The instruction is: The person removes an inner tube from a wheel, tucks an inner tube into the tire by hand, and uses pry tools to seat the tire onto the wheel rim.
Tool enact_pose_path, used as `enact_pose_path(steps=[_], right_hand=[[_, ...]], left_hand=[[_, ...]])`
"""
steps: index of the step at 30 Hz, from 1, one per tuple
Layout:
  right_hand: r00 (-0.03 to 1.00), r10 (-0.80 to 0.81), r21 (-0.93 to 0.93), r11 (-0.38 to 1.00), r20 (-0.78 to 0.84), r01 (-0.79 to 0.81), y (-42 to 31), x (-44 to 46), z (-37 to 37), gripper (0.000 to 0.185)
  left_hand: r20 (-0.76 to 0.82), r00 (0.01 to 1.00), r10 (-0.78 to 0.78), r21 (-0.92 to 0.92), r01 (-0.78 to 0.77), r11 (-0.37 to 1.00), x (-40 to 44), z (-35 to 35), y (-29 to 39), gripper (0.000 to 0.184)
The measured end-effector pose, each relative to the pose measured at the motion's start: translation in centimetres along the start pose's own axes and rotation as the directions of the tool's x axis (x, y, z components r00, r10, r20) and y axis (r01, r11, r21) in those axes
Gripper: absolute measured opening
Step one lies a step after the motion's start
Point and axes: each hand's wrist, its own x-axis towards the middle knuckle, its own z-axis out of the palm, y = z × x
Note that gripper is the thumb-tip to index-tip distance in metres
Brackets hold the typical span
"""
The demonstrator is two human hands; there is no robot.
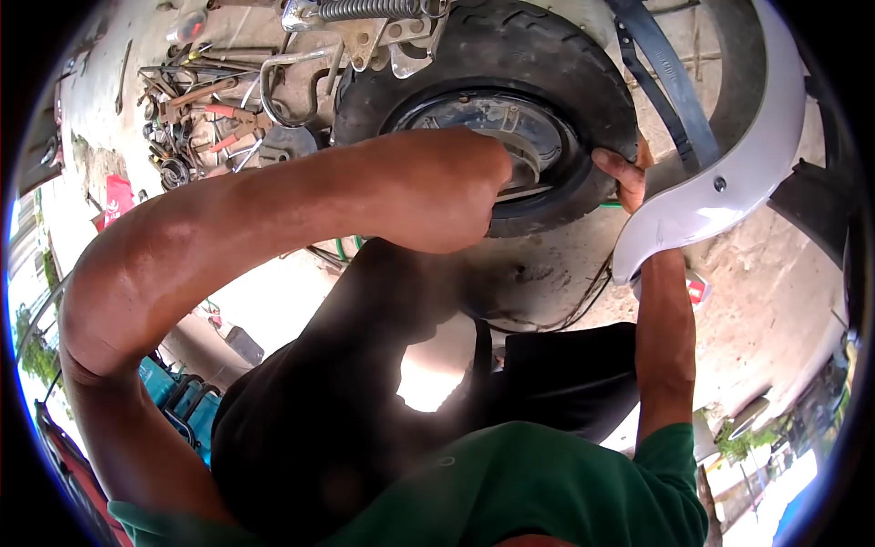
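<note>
A black motorbike tyre (565, 64) stands in front of me, around a wheel with a dull metal hub (492, 117). My left hand (460, 191) reaches across from the left and is closed in a fist at the lower inner edge of the tyre, against the rim. What its fingers grip is hidden behind the hand. On the tyre's right side, my right hand (624, 173) has its thumb on the sidewall and the fingers round the back. A white curved mudguard (720, 205) passes in front of my right wrist and hides part of it.
A shock absorber spring (369, 9) and metal bracket (360, 46) sit above the wheel. Many hand tools, including red-handled pliers (223, 111), lie on the ground at the upper left. A dark cable (579, 314) runs below the tyre. A teal crate (169, 387) stands at the lower left.
</note>
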Motion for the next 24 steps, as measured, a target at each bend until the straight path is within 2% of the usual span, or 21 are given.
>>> enact_pose_path(steps=[3,4,6,9,13,15,16,17,18,20,21,22,23,24], right_hand=[[1.0,0.007,-0.017,1.0,0.003,-0.007,0.3,0.2,-0.2,0.085],[1.0,0.009,-0.01,1.0,0.011,-0.009,0.3,0.2,-0.2,0.085],[1.0,0.005,0.022,1.0,0.004,-0.005,0.1,0.1,0.1,0.085],[1.0,-0.012,0.038,0.999,-0.017,0.012,-0.5,-0.2,0.8,0.084],[0.999,-0.005,0.019,1.0,-0.053,0.006,0.2,-0.1,0.4,0.083],[1.0,0.007,0.026,1.0,-0.023,-0.007,-0.4,-0.1,0.6,0.083],[1.0,0.007,0.032,0.999,-0.008,-0.007,-0.7,0.0,0.8,0.083],[0.999,0.012,-0.008,1.0,-0.038,-0.012,-0.5,0.0,0.7,0.084],[0.998,0.016,-0.046,0.999,-0.068,-0.019,-0.1,0.0,0.4,0.084],[0.996,-0.042,-0.158,0.987,-0.084,0.029,1.2,0.2,-0.8,0.085],[0.993,-0.1,-0.231,0.969,-0.065,0.082,2.3,0.6,-1.8,0.086],[0.992,-0.12,-0.22,0.97,-0.038,0.108,2.2,0.7,-1.7,0.086],[0.99,-0.139,-0.207,0.969,-0.011,0.134,2.0,0.7,-1.5,0.086],[0.992,-0.123,-0.107,0.986,0.024,0.125,-0.1,0.5,-0.1,0.085]], left_hand=[[0.162,0.98,-0.112,-0.149,0.136,0.979,0.5,-1.6,-0.6,0.032],[0.158,0.983,-0.094,-0.175,0.122,0.977,0.5,-1.6,-1.0,0.032],[0.144,0.988,-0.058,-0.226,0.089,0.97,0.4,-1.8,-1.5,0.032],[0.11,0.985,-0.13,-0.36,0.162,0.919,0.0,0.0,-0.8,0.033],[0.092,0.992,-0.083,-0.499,0.118,0.859,0.7,2.0,-1.7,0.034],[0.061,0.991,-0.119,-0.565,0.132,0.815,0.7,3.4,-1.6,0.035],[0.042,0.989,-0.141,-0.593,0.138,0.793,0.5,4.1,-1.3,0.035],[-0.027,0.993,-0.115,-0.613,0.074,0.787,0.2,5.1,-0.5,0.033],[-0.099,0.985,-0.141,-0.611,0.051,0.79,0.6,7.6,-0.2,0.025],[0.004,0.986,-0.169,-0.691,0.125,0.712,0.5,9.8,1.7,0.023],[-0.004,0.981,-0.196,-0.714,0.134,0.688,0.7,11.2,2.7,0.023],[-0.012,0.975,-0.222,-0.734,0.142,0.664,0.9,12.2,3.7,0.023],[0.044,0.972,-0.231,-0.771,0.18,0.611,1.3,13.0,4.4,0.024],[0.061,0.967,-0.249,-0.826,0.189,0.532,1.3,13.4,5.4,0.024]])
